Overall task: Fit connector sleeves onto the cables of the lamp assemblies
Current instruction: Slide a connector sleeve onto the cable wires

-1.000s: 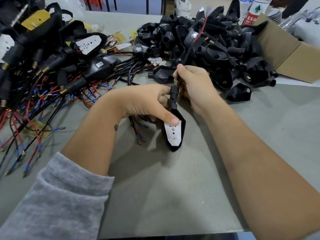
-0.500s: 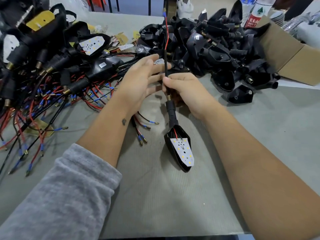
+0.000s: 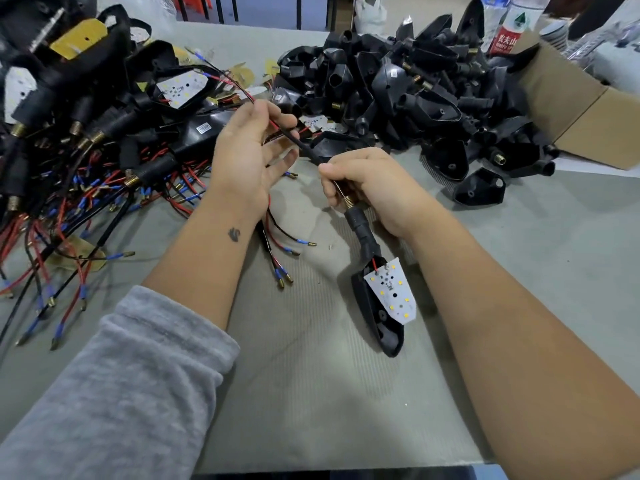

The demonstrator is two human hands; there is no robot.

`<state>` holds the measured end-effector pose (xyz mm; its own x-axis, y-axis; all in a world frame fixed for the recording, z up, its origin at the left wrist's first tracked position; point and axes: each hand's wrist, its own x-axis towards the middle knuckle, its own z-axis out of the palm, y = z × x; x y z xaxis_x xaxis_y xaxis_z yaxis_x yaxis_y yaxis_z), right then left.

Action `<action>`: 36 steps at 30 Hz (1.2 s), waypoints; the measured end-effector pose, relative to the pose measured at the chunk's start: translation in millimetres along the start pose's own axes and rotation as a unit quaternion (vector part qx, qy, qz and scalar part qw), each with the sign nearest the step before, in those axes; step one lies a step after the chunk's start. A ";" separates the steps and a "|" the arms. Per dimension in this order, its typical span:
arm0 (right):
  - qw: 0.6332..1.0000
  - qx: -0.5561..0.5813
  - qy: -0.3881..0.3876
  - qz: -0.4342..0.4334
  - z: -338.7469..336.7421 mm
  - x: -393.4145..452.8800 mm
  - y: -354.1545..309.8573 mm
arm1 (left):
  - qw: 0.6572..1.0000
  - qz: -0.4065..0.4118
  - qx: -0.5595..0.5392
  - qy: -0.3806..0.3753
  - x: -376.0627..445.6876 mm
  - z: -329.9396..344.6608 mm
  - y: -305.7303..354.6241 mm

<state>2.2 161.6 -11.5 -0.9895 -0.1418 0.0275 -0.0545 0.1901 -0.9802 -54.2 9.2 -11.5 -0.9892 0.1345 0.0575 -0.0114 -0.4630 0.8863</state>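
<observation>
At centre: right hand [image 3: 367, 188] pinching cable [image 3: 341, 192] above spring; black sleeve [image 3: 301, 143] running eleven o'clock into left hand's [image 3: 249, 157] loosely curled fingers.

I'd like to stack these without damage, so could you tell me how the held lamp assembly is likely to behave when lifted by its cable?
The lamp assembly would probably dangle and swing: its cable curves limply between the left hand and right hand. The exposed LED board looks thin and likely scratches easily.
</observation>
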 end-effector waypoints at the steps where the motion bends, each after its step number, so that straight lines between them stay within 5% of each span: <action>1: 1.000 -0.002 -0.004 0.000 -0.7 0.2 0.4 | 1.000 0.005 -0.003 0.006 0.3 -0.3 -0.7; 9: 1.000 -0.008 0.000 -0.003 -2.1 1.8 3.0 | 0.998 0.033 0.014 0.050 0.4 -3.2 -1.4; 15: 0.985 -0.013 0.169 -0.043 -1.4 4.9 3.7 | 0.993 -0.015 0.116 0.016 -5.2 3.4 1.1; 19: 0.958 0.005 0.280 -0.057 -5.9 7.1 6.4 | 0.957 0.027 0.287 -0.045 -13.5 13.9 -1.4; 25: 0.922 0.066 0.379 -0.043 -12.8 6.5 9.5 | 0.898 0.101 0.403 -0.144 -19.7 11.3 -5.4; 33: 0.885 0.082 0.459 -0.002 -18.1 10.1 14.2 | 0.846 0.203 0.492 -0.023 -12.4 -0.8 -8.8; 36: 0.884 0.080 0.460 0.007 -18.8 10.9 15.6 | 0.813 0.187 0.549 -0.048 -10.1 -5.0 -8.4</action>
<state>-11.9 181.3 -22.8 -0.6844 0.7234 0.0913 -0.0951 0.0357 -0.9948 -44.9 7.4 -21.8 -0.8775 0.2554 0.4060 0.4760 0.5669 0.6723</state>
